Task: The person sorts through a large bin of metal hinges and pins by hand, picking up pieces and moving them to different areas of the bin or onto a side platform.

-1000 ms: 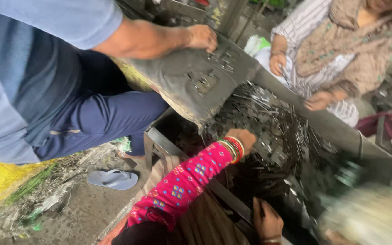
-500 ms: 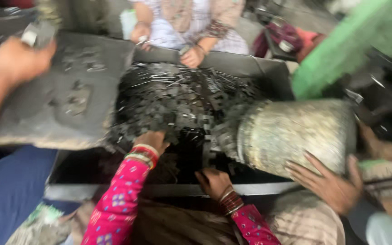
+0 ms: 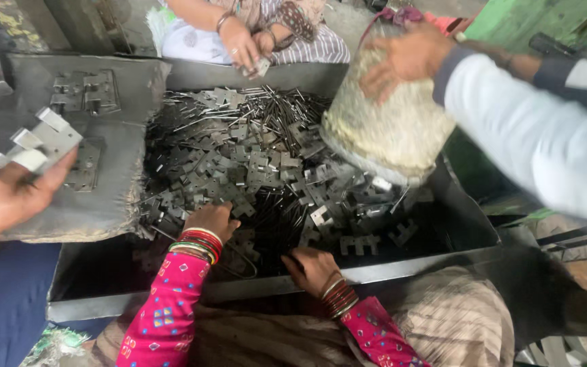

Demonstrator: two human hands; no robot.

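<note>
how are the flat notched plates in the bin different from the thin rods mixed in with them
The notched plates are flat, wide and cut with square notches; the rods are thin, straight and plain. The plates spread across most of the heap, up to the left hand, while the rods bunch mostly toward the far side. Both are grey metal, lying loose in the same bin.

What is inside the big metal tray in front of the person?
The dark metal tray holds a heap of flat notched metal plates and thin rods. Both hands rest on it; the tray floor beneath is covered.
</note>
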